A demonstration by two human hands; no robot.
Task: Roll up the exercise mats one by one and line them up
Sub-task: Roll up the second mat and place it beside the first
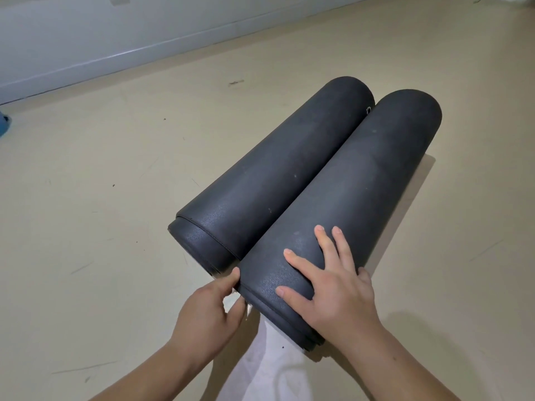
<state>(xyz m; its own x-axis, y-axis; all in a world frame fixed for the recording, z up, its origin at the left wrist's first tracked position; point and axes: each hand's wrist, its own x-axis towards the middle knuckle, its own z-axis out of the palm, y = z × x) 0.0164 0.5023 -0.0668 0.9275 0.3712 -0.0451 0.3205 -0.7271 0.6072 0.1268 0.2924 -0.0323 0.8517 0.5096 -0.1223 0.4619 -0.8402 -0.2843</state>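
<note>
Two dark grey exercise mats lie rolled up side by side on the beige floor, touching along their length. The left roll (269, 175) has its inner layers poking out at the near end. On the near end of the right roll (362, 180) my right hand (327, 282) presses flat with fingers spread. My left hand (208, 311) touches the near-end edge of that same roll with its fingertips and thumb, fingers partly bent.
A pale wall with a baseboard (121, 56) runs across the back left. A blue object (4, 123) shows at the far left edge. A light garment (269, 369) lies between my forearms. Bare floor (86, 198) stretches to the left.
</note>
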